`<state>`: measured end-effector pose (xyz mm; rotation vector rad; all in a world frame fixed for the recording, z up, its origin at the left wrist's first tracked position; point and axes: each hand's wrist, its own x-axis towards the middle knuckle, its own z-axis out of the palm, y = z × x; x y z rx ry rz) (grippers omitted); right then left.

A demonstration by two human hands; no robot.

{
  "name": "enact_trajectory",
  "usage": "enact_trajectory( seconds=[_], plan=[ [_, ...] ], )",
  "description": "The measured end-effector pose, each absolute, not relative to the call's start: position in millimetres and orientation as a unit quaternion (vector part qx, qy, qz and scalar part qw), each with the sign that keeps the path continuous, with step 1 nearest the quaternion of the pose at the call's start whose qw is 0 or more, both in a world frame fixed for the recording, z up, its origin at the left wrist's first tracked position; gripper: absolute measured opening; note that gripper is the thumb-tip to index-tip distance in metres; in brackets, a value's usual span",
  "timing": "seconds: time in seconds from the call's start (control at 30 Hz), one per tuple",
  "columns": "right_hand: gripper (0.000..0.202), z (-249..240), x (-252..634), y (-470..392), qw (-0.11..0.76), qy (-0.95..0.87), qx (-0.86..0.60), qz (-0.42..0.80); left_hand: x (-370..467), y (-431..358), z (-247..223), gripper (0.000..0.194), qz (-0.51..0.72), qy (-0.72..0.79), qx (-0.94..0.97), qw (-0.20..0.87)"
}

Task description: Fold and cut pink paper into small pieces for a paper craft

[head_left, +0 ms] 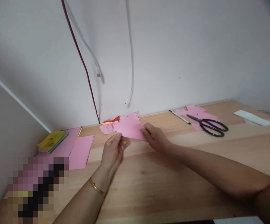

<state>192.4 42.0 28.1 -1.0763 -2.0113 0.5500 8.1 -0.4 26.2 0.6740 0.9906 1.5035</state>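
A pink paper piece (pixel 131 126) with a jagged far edge is held above the wooden table (pixel 144 186). My left hand (pixel 113 149), with a gold bangle at the wrist, pinches its near left corner. At the near right corner, my right hand (pixel 157 137) grips the same sheet between thumb and fingers. Just behind and left of it lie pink scraps (pixel 107 128) with a red and yellow piece (pixel 111 120). Black-handled scissors (pixel 207 124) rest to the right on more pink cut pieces (pixel 194 110).
Pink sheets (pixel 81 152) and a yellow packet (pixel 52 140) lie at the left, beside a pixelated area. A pen (pixel 179 117) lies near the scissors; a white strip (pixel 253 118) is farther right. Cables (pixel 82 62) hang along the wall (pixel 160 56).
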Motion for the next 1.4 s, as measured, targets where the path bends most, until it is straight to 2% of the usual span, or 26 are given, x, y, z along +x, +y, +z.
enact_trajectory(
  seconds=[0.2, 0.5, 0.73, 0.83, 0.93, 1.0, 1.13, 1.27, 1.4],
  plan=[
    [0.023, 25.3, 182.1, 30.1, 0.384, -0.791, -0.402, 0.254, 39.3, -12.5, 11.6, 0.021, 0.537, 0.417, 0.349, 0.645],
    [0.023, 24.6, 183.4, 33.2, 0.390, -0.798, -0.394, 0.236, 21.9, -7.3, 24.6, 0.021, 0.612, 0.451, 0.287, 0.583],
    [0.025, 28.6, 191.3, 36.9, 0.376, -0.796, -0.420, 0.223, -4.2, 4.1, 32.9, 0.020, 0.636, 0.467, 0.327, 0.520],
    [0.027, 30.3, 196.2, 39.5, 0.353, -0.800, -0.433, 0.220, -10.9, 3.3, 38.9, 0.019, 0.640, 0.520, 0.378, 0.421],
    [0.030, 29.7, 198.9, 41.1, 0.275, -0.827, -0.435, 0.228, -15.7, -3.1, 49.0, 0.013, 0.654, 0.559, 0.477, 0.179],
    [0.031, 27.7, 197.3, 40.3, 0.201, -0.843, -0.437, 0.242, -14.2, -8.5, 52.5, 0.010, 0.586, 0.555, 0.583, 0.093],
    [0.033, 20.0, 187.9, 35.2, 0.092, -0.860, -0.454, 0.216, -1.6, -14.4, 41.4, 0.018, 0.355, 0.472, 0.792, 0.151],
    [0.028, 13.0, 184.5, 31.7, 0.064, -0.874, -0.456, 0.158, 5.3, -12.6, 22.9, 0.026, 0.170, 0.444, 0.867, 0.151],
    [0.021, 15.9, 191.7, 31.7, 0.079, -0.887, -0.443, 0.100, 1.6, -11.5, 22.0, 0.029, 0.093, 0.429, 0.884, 0.161]
  ],
)
